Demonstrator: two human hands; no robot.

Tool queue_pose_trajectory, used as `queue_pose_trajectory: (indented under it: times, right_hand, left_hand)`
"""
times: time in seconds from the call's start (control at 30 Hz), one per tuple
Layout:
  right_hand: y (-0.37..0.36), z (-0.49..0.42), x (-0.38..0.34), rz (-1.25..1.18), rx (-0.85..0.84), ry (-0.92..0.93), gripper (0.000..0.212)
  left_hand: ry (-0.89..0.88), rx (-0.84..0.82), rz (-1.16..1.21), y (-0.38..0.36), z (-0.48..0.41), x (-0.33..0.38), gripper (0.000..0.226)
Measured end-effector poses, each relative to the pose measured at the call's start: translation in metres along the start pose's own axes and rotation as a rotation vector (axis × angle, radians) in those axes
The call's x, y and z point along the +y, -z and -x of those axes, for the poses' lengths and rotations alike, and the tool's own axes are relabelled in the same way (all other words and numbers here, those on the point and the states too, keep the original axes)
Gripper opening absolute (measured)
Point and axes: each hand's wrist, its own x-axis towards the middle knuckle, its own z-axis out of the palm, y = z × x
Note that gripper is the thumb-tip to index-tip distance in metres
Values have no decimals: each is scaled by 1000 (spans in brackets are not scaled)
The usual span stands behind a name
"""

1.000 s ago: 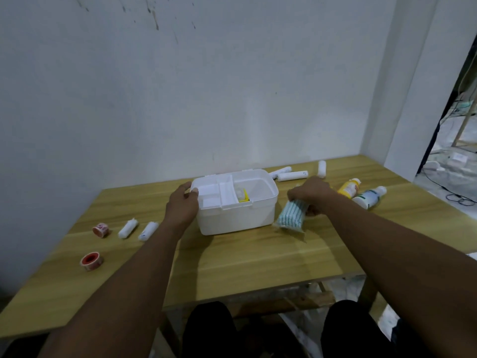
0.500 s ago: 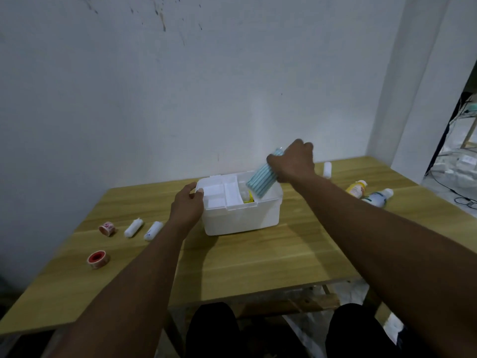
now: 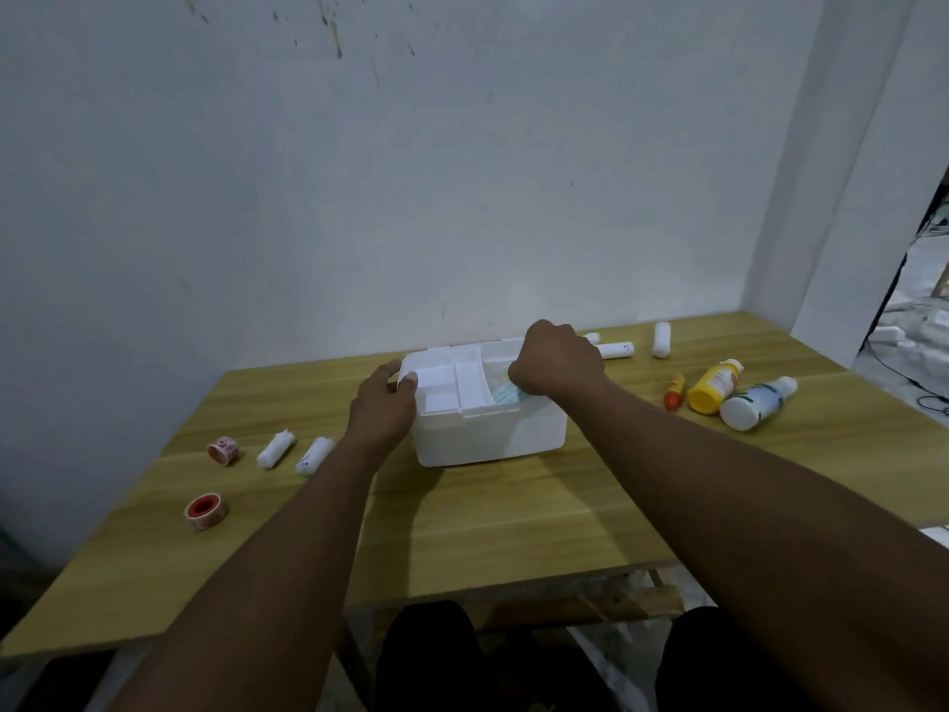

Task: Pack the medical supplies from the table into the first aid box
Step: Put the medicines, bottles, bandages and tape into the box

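The white first aid box (image 3: 488, 439) stands open at the middle of the wooden table (image 3: 513, 521), with a divided white tray in its left half. My left hand (image 3: 382, 408) grips the box's left rim. My right hand (image 3: 557, 364) is closed over the box's right compartment, holding a blue-striped pack (image 3: 506, 395) that is mostly down inside. Left of the box lie two white bandage rolls (image 3: 276, 448) (image 3: 314, 455) and two red tape rolls (image 3: 224, 449) (image 3: 205, 511). On the right lie a yellow bottle (image 3: 715, 386), a white bottle (image 3: 757, 404) and a small red-tipped tube (image 3: 675, 391).
More white bandage rolls (image 3: 616, 350) (image 3: 661, 339) lie along the back edge behind the box. A white wall stands close behind the table, with a pillar at the right. The table's front edge runs just above my knees.
My right hand lifted the blue-striped pack from the table beside the box, carried it over the rim and lowered it into the right compartment. My left hand stayed on the box.
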Motion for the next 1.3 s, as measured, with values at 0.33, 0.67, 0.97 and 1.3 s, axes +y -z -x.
queue_pose_trajectory:
  times: [0.33, 0.67, 0.97, 1.3]
  right_hand:
    - [30, -39, 4, -504, -515, -378, 84]
    - [11, -41, -10, -479, -598, -374, 93]
    - [-15, -64, -4, -677, -588, -378, 92]
    - [-23, -65, -4, -619, -562, -316, 96]
  left_hand:
    - [-2, -13, -8, 0, 3, 3, 45]
    - [-2, -19, -13, 3, 3, 4, 41]
    - [0, -5, -19, 1, 3, 3, 41]
    - [-9, 9, -31, -1, 6, 4, 42]
